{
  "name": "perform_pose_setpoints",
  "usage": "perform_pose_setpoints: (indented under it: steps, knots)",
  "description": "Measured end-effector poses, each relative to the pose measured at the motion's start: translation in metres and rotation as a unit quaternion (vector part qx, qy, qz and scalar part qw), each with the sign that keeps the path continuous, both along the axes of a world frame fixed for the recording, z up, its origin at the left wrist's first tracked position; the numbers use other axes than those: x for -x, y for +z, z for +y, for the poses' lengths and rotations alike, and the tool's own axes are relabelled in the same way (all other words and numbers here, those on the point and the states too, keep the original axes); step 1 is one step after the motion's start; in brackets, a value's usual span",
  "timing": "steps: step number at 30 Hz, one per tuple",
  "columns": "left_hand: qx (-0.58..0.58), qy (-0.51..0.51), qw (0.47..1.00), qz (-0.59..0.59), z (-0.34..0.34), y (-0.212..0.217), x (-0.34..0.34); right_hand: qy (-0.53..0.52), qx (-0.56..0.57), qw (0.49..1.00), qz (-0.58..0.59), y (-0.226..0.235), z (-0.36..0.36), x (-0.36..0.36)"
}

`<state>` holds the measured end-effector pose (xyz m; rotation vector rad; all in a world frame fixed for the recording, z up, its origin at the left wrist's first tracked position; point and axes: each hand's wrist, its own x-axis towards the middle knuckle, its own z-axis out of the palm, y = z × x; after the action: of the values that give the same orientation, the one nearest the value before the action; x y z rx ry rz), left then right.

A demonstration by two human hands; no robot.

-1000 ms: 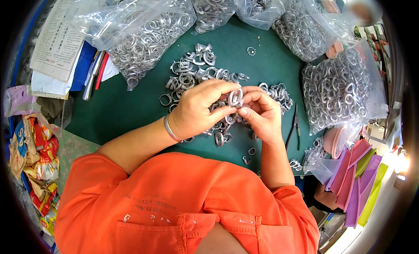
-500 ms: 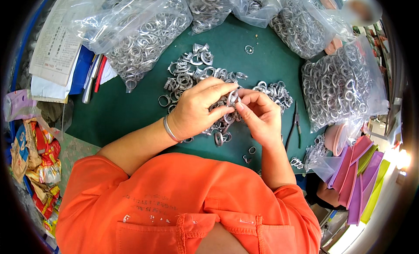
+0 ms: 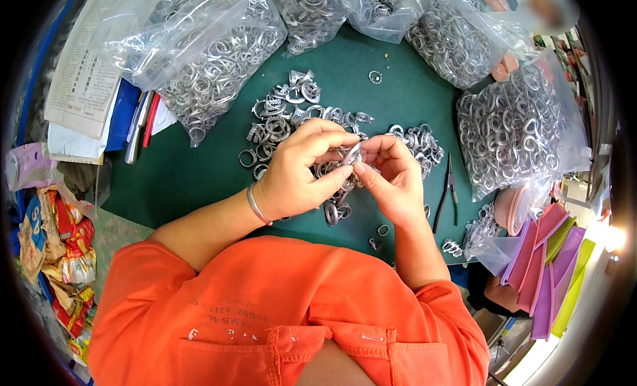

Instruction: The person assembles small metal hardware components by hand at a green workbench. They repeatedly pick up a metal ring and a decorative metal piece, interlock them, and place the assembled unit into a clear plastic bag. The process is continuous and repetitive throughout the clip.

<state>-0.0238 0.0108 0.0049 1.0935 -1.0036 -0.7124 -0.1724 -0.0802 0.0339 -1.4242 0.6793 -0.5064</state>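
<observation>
My left hand (image 3: 302, 173) and my right hand (image 3: 391, 177) meet above the green mat (image 3: 186, 180), pinching a small silver metal ring piece (image 3: 353, 154) between their fingertips. A silver bangle sits on my left wrist. Under and behind the hands lies a loose heap of silver rings and clasps (image 3: 292, 110). More loose rings (image 3: 418, 140) lie just right of my right hand. A few single rings (image 3: 381, 232) rest on the mat close to my body.
Clear plastic bags full of metal rings line the far edge (image 3: 212, 51) and the right side (image 3: 517, 127). Pliers (image 3: 448, 197) lie right of my hands. Papers and pens (image 3: 136, 124) sit at left, snack packets (image 3: 63, 240) lower left, coloured folders (image 3: 551, 260) lower right.
Both hands stay together at the same spot; the fingers have shifted slightly around the small metal piece.
</observation>
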Motion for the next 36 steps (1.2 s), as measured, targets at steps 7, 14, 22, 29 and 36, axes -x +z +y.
perform_pose_setpoints:
  steps: [7, 14, 22, 29, 36]
  knots:
    - [-0.05, -0.024, 0.995, -0.088, 0.002, 0.001, -0.01, -0.019, 0.208, 0.978, 0.003, -0.009, 0.0, 0.003]
    - [-0.029, -0.056, 0.996, 0.066, -0.001, -0.011, -0.005, -0.003, 0.419, 0.907, 0.045, -0.001, 0.001, -0.002]
    - [-0.065, -0.099, 0.992, 0.035, 0.003, -0.004, -0.009, -0.043, 0.267, 0.961, 0.061, -0.007, 0.012, 0.0]
    - [-0.151, -0.115, 0.959, 0.212, 0.002, 0.0, -0.016, 0.022, 0.297, 0.954, 0.036, 0.002, 0.001, 0.0]
    - [-0.121, -0.114, 0.962, 0.215, 0.0, -0.003, -0.014, 0.016, 0.355, 0.934, 0.024, 0.0, 0.004, 0.0]
